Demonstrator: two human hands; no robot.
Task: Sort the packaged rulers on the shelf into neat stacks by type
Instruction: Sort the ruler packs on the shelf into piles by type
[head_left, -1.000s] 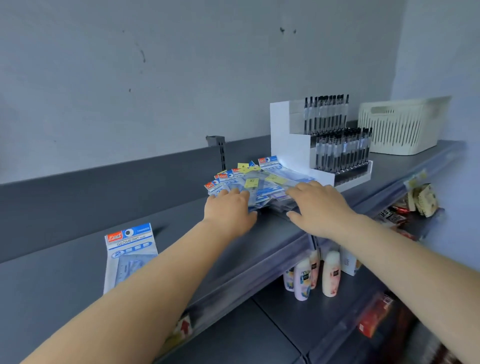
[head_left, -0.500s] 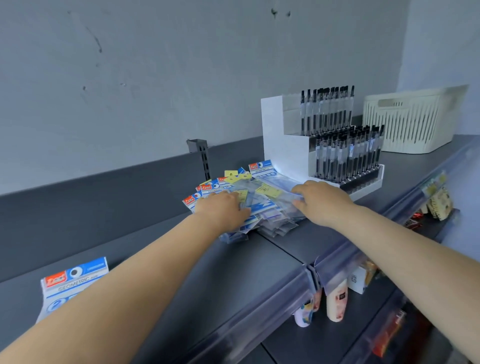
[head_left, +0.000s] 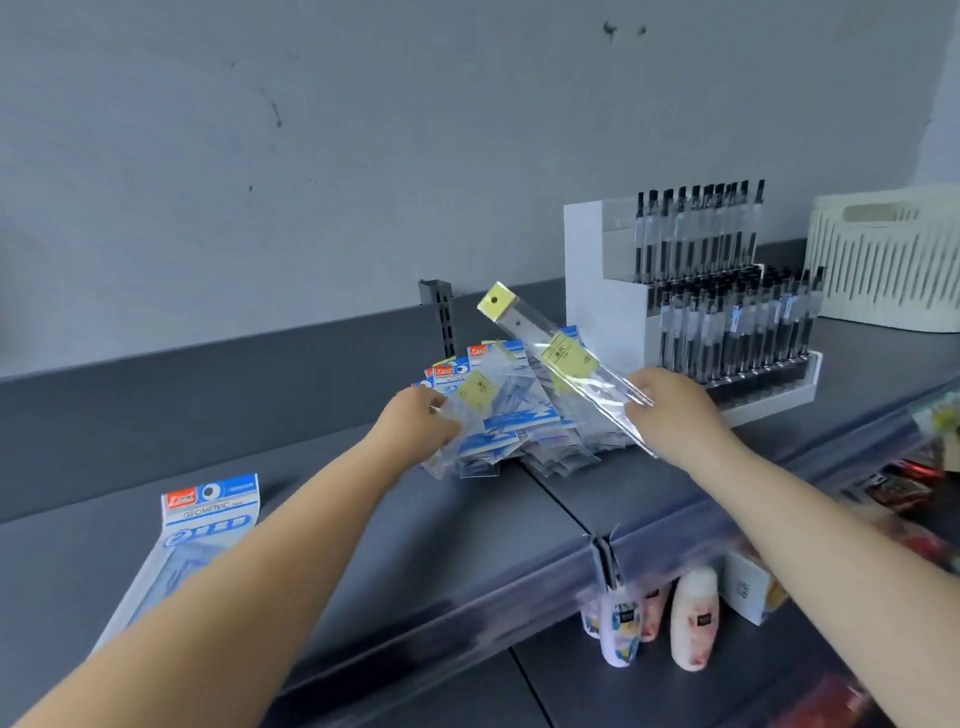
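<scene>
Head view: I'm lifting one yellow-tagged ruler (head_left: 563, 364) off the mixed pile (head_left: 498, 415).
My right hand (head_left: 670, 410) is pinching its slippery sleeve; my left hand (head_left: 415, 421), fingers curled, is gripping the pile's edge, where packets risk sliding.

Packaged rulers on dark grey shelf (head_left: 363, 530), three groups.

Loose heap of clear sleeves with blue-red headers and yellow labels (head_left: 498, 415) mid-shelf, fanned and overlapping. One long clear-sleeved ruler with yellow header (head_left: 563, 358) raised above the heap, tilted, header end up and left. One blue-white "GEOMETRIC" pack (head_left: 202, 525) flat, well apart at left.
</scene>
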